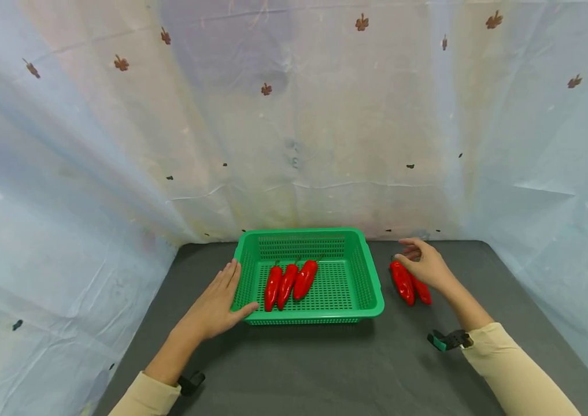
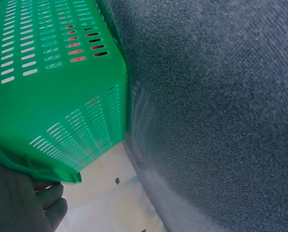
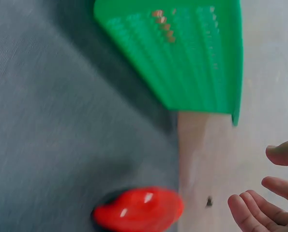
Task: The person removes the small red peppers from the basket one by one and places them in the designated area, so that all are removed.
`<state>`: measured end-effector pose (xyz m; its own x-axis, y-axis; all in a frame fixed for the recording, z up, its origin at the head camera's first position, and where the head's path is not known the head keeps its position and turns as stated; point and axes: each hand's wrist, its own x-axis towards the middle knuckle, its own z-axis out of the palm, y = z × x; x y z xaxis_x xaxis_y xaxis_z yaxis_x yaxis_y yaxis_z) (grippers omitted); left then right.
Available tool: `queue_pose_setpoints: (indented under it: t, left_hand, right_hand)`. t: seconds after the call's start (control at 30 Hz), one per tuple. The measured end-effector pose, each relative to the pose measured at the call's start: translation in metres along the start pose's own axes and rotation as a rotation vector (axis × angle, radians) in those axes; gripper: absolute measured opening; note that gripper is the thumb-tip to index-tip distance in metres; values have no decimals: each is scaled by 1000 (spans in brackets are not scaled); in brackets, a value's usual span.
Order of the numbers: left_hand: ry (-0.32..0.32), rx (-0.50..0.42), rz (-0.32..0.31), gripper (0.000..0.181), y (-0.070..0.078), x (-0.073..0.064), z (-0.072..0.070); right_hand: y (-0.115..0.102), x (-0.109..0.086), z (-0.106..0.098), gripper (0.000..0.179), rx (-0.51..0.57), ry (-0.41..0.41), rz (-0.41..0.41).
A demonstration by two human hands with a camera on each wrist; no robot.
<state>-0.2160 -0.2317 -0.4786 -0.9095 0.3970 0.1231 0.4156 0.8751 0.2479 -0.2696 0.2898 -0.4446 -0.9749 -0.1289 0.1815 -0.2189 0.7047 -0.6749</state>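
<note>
Three red chili peppers [image 1: 287,284] lie side by side in the left half of a green plastic basket [image 1: 309,315] with slotted walls. My left hand [image 1: 214,305] rests at the basket's left rim, its fingers straight and the thumb over the front-left corner; the left wrist view shows its fingertips [image 2: 56,210] by the rim. To the right of the basket, two more red peppers [image 1: 402,283] lie close together on the table. Over their far ends hovers my right hand [image 1: 427,266], thumb and fingers apart and nothing between them. In the right wrist view one pepper [image 3: 141,209] shows below the basket.
A dark grey cloth covers the table [image 1: 294,370]. Pale plastic sheeting [image 1: 335,144] hangs behind the table and along both sides, close to the basket's far rim. Dark wrist straps [image 1: 450,340] sit on both forearms.
</note>
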Motion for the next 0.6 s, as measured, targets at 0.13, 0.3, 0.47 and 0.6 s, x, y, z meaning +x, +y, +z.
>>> queue_pose_setpoints:
  t: [0.13, 0.3, 0.47, 0.6]
  left_hand:
    - [-7, 3, -7, 113, -1, 0, 0]
    - [-3, -6, 0, 113, -2, -1, 1]
    - [5, -6, 4, 112, -2, -1, 2]
    - [-9, -7, -5, 113, -2, 1, 3]
  right_hand:
    - [-17, 2, 8, 53, 32, -9, -28]
    - [-32, 6, 18, 53, 63, -10, -76]
    - [-44, 12, 29, 52, 91, -18, -131]
    - [-53, 16, 39, 54, 124, -37, -152]
